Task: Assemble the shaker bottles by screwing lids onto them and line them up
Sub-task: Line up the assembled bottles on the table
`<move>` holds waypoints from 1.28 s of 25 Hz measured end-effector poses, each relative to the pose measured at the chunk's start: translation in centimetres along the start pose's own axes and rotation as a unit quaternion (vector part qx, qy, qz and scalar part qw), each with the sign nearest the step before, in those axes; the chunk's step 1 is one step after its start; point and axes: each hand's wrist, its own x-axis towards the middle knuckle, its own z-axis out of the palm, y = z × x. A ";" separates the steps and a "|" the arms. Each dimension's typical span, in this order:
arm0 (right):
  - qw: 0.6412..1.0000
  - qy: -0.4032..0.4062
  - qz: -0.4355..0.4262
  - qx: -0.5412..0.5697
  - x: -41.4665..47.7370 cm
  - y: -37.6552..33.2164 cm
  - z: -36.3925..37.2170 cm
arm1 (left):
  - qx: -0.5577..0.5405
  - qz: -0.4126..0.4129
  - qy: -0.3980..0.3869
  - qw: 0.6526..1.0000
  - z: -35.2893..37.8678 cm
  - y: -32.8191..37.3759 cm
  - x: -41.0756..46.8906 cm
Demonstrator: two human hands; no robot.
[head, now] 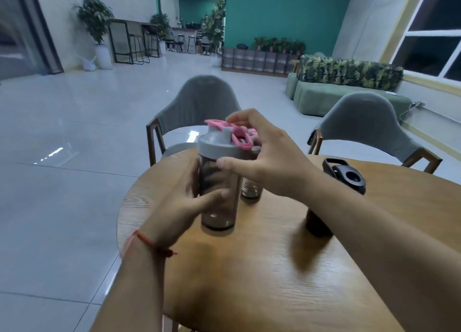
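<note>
The left hand grips a clear bottle on the counter while the right hand clasps its grey lid, apparently mid-screwing. A second bottle behind, a black bottle and a loose black lid still wait.

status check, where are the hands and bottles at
Left hand grips smoky bottle. Right hand on its grey lid. Black bottle waits right.

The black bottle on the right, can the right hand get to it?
Probably yes. The black bottle stands just past the right hand with bare table around it, but that hand is busy on the grey lid.
</note>
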 end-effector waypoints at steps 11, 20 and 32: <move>0.963 -0.238 0.028 -0.126 12.9 -1.8 2.9 | 0.364 0.061 0.385 0.846 -1.0 -4.6 3.7; 0.952 -0.179 -0.027 -0.246 21.3 5.1 8.5 | 0.269 -0.154 0.322 0.894 -4.2 -9.0 5.6; 0.954 -0.206 0.037 -0.213 21.7 7.1 8.3 | 0.251 -0.157 0.289 0.911 -3.8 -7.7 5.8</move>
